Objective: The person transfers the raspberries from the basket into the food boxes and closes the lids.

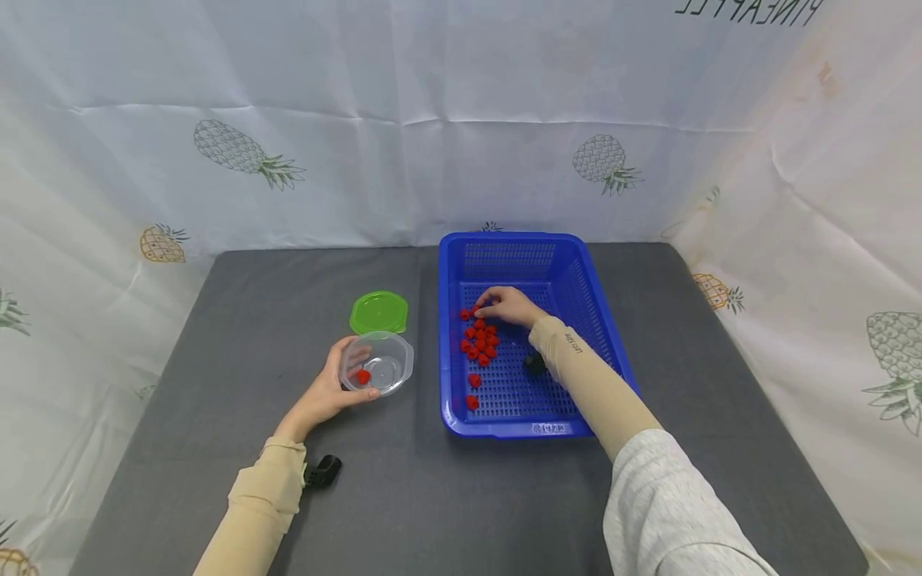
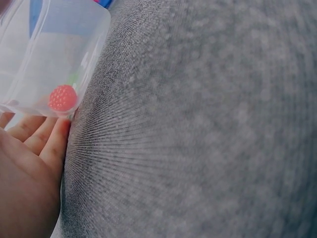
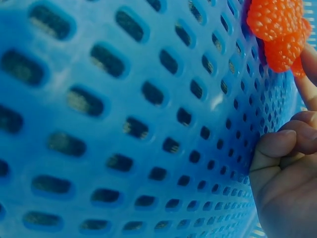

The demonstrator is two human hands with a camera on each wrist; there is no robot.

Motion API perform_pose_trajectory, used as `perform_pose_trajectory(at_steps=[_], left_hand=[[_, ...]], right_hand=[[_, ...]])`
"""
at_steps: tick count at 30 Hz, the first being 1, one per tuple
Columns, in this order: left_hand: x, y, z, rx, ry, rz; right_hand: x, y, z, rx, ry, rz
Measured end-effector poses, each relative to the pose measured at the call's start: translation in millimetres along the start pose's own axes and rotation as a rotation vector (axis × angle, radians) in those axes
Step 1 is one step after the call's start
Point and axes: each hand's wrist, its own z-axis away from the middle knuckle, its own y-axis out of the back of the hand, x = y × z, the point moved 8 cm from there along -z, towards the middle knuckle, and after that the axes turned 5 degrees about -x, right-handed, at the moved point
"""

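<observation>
My left hand (image 1: 333, 390) holds a clear plastic tub (image 1: 389, 352) by its sides, thumb at the near side and fingers round the far left. One red toy raspberry (image 2: 63, 98) lies at the bottom of the tub. Inside a blue plastic basket (image 1: 450, 400), my right hand (image 1: 510, 306) has thumb and forefinger around a raspberry (image 1: 475, 310) near the left wall. A cluster of several more raspberries (image 1: 480, 344) lies just nearer on the basket floor. In the right wrist view the other fingers (image 3: 277, 148) are curled, and the pinching fingertips are partly hidden by raspberries (image 3: 275, 20).
A green lid (image 1: 379, 312) lies on the grey cloth-covered table (image 1: 302, 304) just behind the tub. Two single raspberries (image 1: 473, 392) sit near the basket's front left corner. White pineapple-print cloth (image 1: 432, 176) hangs behind the table and at both sides.
</observation>
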Motion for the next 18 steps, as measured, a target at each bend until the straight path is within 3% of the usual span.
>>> perform_pose_trajectory(at_steps=[18], left_hand=[[1.1,0.1,0.4,0.007,-0.006,0.016]], right_hand=[[-7.8,6.5,8.9,-0.013,0.045,-0.102]])
